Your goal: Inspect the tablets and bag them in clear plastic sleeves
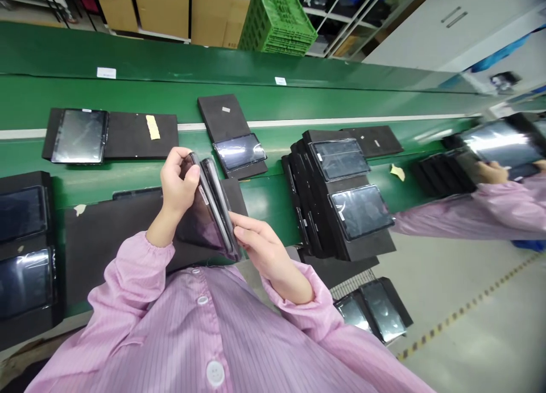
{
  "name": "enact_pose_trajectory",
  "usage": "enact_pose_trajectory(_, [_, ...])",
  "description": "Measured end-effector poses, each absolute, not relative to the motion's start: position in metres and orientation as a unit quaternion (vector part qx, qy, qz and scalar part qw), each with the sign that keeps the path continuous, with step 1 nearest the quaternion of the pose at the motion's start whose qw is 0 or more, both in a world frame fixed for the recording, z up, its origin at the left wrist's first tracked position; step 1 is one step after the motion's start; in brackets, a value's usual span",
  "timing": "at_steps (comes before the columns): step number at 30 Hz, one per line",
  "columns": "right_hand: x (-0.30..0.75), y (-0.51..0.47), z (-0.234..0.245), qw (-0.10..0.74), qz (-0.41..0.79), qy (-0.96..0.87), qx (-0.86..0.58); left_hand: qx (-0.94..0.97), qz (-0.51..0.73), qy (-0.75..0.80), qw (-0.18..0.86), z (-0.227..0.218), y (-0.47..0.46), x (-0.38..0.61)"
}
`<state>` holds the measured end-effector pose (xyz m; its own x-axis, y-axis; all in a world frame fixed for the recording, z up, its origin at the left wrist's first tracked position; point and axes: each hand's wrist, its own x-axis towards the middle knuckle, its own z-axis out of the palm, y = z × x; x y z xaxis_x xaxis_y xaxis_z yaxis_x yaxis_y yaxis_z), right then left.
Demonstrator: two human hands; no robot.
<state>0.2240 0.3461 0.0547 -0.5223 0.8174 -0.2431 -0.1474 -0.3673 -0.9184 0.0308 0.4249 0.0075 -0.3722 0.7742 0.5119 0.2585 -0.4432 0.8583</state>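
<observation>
Clasping slim glossy tablets [212, 208], left hand [179, 180] and right hand [264, 256] with fingers [245, 228] closed on the edges.

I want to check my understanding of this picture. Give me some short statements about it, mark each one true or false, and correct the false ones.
1. The left hand and right hand both hold a thin, dark, glossy tablet. True.
2. The person wears a pink striped smock with white buttons. True.
3. The tablets on the green conveyor belt lie directly on its surface. False: they lie on black foam pads.
4. The plastic crate beyond the belt is blue. False: it is a green lattice crate.
5. A co-worker's hand in a pink sleeve touches a tablet at the right. True.
</observation>
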Motion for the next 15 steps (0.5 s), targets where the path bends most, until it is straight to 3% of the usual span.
enact_pose_trajectory(6, [0.214, 0.338, 0.068, 0.316, 0.76, -0.475, -0.312, 0.502, 0.685, 0.466, 0.247, 0.011, 0.423, 0.025])
enact_pose_trajectory(15, [0.177, 0.316, 0.081, 0.288, 0.649, -0.622, -0.331, 0.473, 0.697, 0.436, 0.316, 0.029, 0.406, -0.004])
